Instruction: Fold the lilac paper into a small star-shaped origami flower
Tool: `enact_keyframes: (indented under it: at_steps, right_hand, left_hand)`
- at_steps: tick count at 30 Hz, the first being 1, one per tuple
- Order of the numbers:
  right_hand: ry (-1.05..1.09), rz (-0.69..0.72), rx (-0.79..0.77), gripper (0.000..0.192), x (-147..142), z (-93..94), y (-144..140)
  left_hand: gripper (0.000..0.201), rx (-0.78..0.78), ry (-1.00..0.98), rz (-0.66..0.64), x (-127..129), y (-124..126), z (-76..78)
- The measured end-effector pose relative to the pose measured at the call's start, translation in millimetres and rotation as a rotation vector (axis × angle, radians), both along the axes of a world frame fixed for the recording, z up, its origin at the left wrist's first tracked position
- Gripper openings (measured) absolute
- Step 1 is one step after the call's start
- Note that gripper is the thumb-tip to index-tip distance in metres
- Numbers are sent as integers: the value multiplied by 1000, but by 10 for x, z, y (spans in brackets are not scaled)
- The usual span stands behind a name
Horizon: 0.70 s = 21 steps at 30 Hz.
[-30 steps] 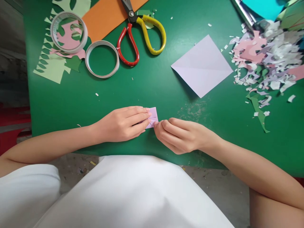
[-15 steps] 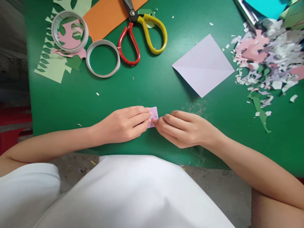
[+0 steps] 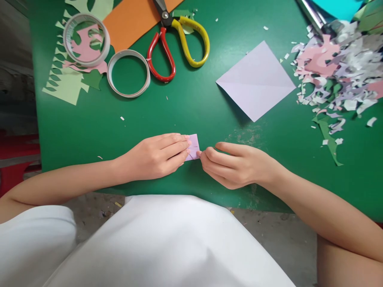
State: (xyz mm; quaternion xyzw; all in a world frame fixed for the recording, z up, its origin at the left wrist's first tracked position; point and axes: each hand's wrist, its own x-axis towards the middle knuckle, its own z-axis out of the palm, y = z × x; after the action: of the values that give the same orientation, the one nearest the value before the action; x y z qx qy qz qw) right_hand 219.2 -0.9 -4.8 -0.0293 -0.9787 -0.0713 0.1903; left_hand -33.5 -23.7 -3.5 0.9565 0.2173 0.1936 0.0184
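A small folded piece of light purple paper (image 3: 194,142) lies near the front edge of the green table, with crease lines showing on its face. My left hand (image 3: 158,156) holds it from the left, fingers close together over its left part, which they hide. From the right, my right hand (image 3: 231,162) has its fingers curled in, the tips closed at the lower right corner of the paper. Beyond the hands, to the right, a larger square sheet of light purple paper (image 3: 255,81) with a faint crease rests corner toward me.
Scissors (image 3: 176,44) with one red and one yellow handle lie at the back beside orange paper (image 3: 131,24). Two tape rings (image 3: 112,89) stand left of them, near cut green paper (image 3: 64,85). Paper scraps (image 3: 335,75) are heaped at the right.
My right hand's fingertips have slid slightly right, to the paper's corner, uncovering more of its creased face. My left hand keeps its place.
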Motion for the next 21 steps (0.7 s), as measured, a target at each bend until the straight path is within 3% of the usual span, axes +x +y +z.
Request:
enact_keyframes:
  at_steps: [6, 12, 21]
  right_hand:
    - [14, 1, -55, 24, 46, -42, 24]
    - [76, -17, -85, 23, 38, -69, 48]
    - [186, -39, -56, 23, 36, -84, 61]
  left_hand:
    - [18, -84, -50, 12, -17, -21, -39]
    - [15, -50, -41, 0, -9, -9, -12]
    - [8, -112, -82, 8, -26, 15, -21]
